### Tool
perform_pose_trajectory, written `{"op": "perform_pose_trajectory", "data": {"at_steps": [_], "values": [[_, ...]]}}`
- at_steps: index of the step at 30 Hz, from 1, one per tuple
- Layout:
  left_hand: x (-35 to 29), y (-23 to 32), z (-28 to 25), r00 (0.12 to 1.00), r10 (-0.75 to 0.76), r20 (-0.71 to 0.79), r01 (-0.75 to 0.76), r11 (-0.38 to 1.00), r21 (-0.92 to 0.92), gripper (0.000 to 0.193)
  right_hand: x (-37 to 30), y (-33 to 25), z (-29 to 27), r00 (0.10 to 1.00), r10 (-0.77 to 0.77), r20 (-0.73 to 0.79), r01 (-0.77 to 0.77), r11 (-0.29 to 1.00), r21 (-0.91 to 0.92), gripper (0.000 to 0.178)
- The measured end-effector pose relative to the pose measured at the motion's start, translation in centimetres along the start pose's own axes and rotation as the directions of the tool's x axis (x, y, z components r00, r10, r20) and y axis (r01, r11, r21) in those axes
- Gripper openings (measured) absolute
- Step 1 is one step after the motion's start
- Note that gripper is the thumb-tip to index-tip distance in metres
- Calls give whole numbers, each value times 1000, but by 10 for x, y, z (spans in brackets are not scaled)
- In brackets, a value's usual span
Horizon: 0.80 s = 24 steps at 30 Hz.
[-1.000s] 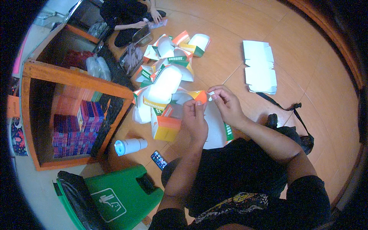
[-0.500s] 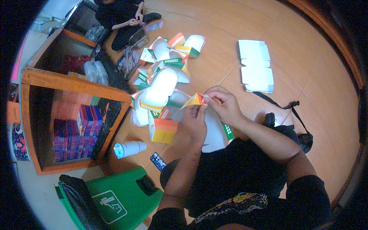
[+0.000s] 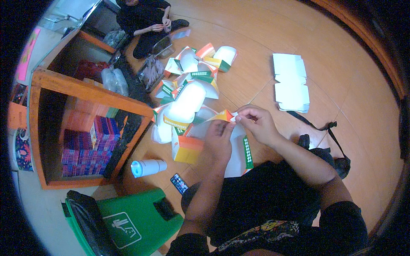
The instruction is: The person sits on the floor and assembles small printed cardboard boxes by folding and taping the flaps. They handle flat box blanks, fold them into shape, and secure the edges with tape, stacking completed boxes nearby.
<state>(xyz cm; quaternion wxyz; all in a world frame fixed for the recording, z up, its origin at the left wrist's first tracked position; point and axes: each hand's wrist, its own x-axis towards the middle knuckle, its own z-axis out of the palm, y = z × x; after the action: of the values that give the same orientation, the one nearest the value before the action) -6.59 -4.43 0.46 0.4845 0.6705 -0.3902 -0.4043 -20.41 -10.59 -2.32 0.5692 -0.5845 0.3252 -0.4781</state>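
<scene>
Between my hands is a partly folded cardboard box (image 3: pixel 236 149), pale inside, with a green patterned side and an orange-yellow corner. My left hand (image 3: pixel 218 143) grips the box at that corner, its fingers closed on the edge. On the other side of the corner, my right hand (image 3: pixel 259 126) pinches a small white flap between thumb and fingertips. Just beyond my left hand lies a pile of folded boxes (image 3: pixel 188 102) in white, green, orange and yellow. One orange-yellow box (image 3: pixel 188 149) sits right beside my left wrist. My fingers partly hide the held corner.
Flat white cardboard sheets (image 3: pixel 291 83) lie at the far right, near a black strap (image 3: pixel 309 121). To the left stand a wooden shelf (image 3: pixel 92 96) with stacked packs, a white tumbler (image 3: pixel 149 167), a phone (image 3: pixel 179 183) and a green bin (image 3: pixel 141 219). Another person (image 3: pixel 143 19) sits at the back.
The whole view has shifted slightly, moving the surroundings right and down. The box's green side has turned a little toward me. Both hands remain at the same corner.
</scene>
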Motion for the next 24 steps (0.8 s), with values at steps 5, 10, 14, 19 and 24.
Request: {"op": "perform_pose_trajectory", "data": {"at_steps": [5, 10, 14, 19, 24], "values": [[-4, 1, 2, 1000, -18, -13, 18, 1000, -21, 25, 0, -8, -5, 963, -251, 95, 268, 917, -295, 10], [2, -14, 5, 988, 152, -17, -151, 947, -282, 22, -5, -11, -1, 958, -286, 38, 288, 940, -181, 10], [-3, 2, 3, 992, 124, 14, -119, 974, -193, 23, -9, -12, 3, 954, -300, 6, 294, 932, -211, 9], [-11, 9, 0, 869, 486, 94, -493, 836, 240, 28, -16, -28, 7, 859, -503, 98, 497, 769, -402, 11], [-9, 5, -10, 821, 540, 186, -570, 747, 342, 24, -15, -4, -12, 991, -82, -105, 97, 986, 139, 36]]}}
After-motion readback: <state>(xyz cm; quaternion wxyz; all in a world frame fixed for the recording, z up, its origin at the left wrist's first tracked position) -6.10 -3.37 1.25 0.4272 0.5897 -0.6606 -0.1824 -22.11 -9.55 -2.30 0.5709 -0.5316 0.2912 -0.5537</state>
